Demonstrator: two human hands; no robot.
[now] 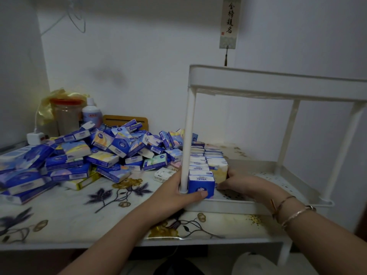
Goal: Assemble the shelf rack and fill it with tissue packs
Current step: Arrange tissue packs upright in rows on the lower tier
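Head view, at the near edge of a flower-patterned table (59, 215): a person's left hand (174, 193) curls around the front corner of a white shelf rack (278, 84), thumb pressed on the face of the nearest blue tissue pack (201, 186), while the right hand (238, 183), bracelets at the wrist, presses from the other side against the row of packs (204, 159) lined along the left of the lower tray; how its fingers lie cannot be made out. Squeezed too hard, the soft, film-wrapped packs could buckle or pop out of line, and a shove might skid the light plastic rack on the glossy tabletop. Its slim round posts and perforated tray look smooth and hard. The upper shelf shows no packs from this angle. Farther left, a loose heap of packs (89, 155) in blue, yellow and pastel wrappers waits, slippery and prone to slide. Behind it stand a red-lidded jar (66, 114) and a white bottle (91, 114) against the wall.
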